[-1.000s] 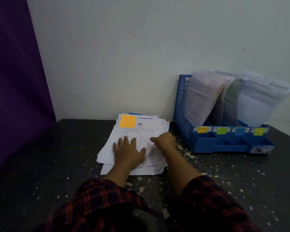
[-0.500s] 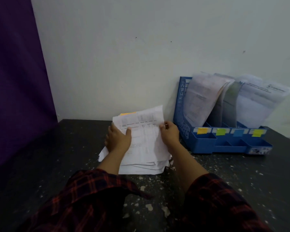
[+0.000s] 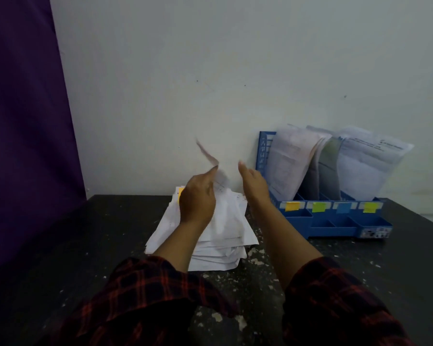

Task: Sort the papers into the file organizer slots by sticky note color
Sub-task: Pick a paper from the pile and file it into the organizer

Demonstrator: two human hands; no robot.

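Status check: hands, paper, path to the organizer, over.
Left hand pinching a blurred sheet above the pile. Right hand open, empty. Blue organizer unobstructed to the right.

Pale wall (image 3: 235, 58) fills upper frame, plain, off-white with greenish cast; few small dark specks and faint scuffs on it. Purple panel (image 3: 23, 121), possibly curtain or fabric screen, covers left side from top down to counter level, edge slanting in wide-angle view. Dark counter (image 3: 85, 245) butts against wall, black surface flecked with pale chips and spots, densest near middle. Light dim, even, soft shadows only. Lighter strip past counter's far right edge, too blurred to identify.
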